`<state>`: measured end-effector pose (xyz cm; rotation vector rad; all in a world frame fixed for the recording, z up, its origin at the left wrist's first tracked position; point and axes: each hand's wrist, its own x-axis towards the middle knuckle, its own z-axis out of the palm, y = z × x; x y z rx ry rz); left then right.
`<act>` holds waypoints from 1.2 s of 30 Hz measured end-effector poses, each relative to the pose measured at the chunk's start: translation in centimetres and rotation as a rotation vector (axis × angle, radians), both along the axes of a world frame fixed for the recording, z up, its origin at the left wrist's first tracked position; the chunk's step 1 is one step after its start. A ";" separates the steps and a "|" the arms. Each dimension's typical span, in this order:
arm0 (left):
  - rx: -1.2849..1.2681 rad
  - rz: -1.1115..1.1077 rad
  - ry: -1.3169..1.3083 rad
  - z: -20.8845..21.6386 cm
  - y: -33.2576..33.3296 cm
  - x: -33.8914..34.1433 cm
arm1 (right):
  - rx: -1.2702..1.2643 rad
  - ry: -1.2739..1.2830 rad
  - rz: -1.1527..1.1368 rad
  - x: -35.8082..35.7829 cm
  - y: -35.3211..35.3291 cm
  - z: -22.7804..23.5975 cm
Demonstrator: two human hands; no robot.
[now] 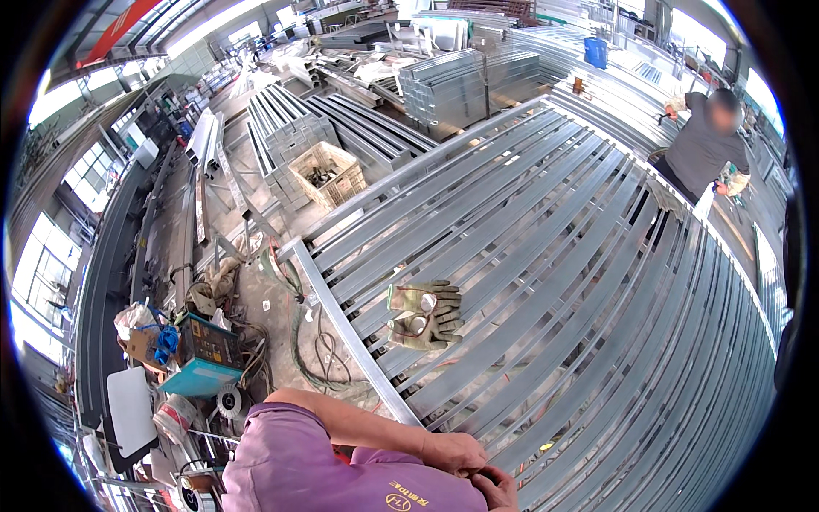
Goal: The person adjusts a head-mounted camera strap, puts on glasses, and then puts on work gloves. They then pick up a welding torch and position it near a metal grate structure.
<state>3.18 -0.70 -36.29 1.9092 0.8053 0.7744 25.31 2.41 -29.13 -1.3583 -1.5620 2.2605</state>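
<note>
Lying on the steel frame (546, 256) in front of you is a pair of work gloves (425, 316), olive green, one beside the other. Their long axis runs about left to right in the picture, with the cuffs at the left and the fingers pointing right. Two round pale pieces sit on top of them; what they are, you cannot tell at this size. The gloves rest near the frame's left edge rail (354, 341), well apart from your hands.

Your left hand (456, 450) is low in the picture, at your waist, over your purple shirt (324, 469). The forearm comes in bent from the left, and the fingers curl down, closed loosely. Your right hand (496, 486) is just beside it, touching it, fingers also curled; if it grips something, you cannot tell.

Another person (704, 149) in a grey top stands at the far side of the frame. A blue machine (200, 354) sits on the floor at your left.
</note>
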 end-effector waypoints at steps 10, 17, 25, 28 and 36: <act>-0.184 0.189 0.199 0.8 -1.2 -8.3 | -0.070 0.019 -0.028 -0.1 -0.8 -1.3; -0.312 0.291 0.434 5.0 -0.6 -15.5 | -0.156 -0.038 -0.068 -0.2 -0.4 -2.6; -0.652 0.247 0.588 5.6 -1.7 -14.6 | -0.079 -0.049 -0.256 2.9 -0.2 -2.3; -0.630 0.269 0.478 5.2 -0.6 -12.5 | -0.038 -0.061 -0.618 6.5 -0.3 -4.7; -0.568 -0.107 0.129 4.6 -0.4 -4.9 | -0.053 -0.189 -0.881 11.1 -4.2 -6.8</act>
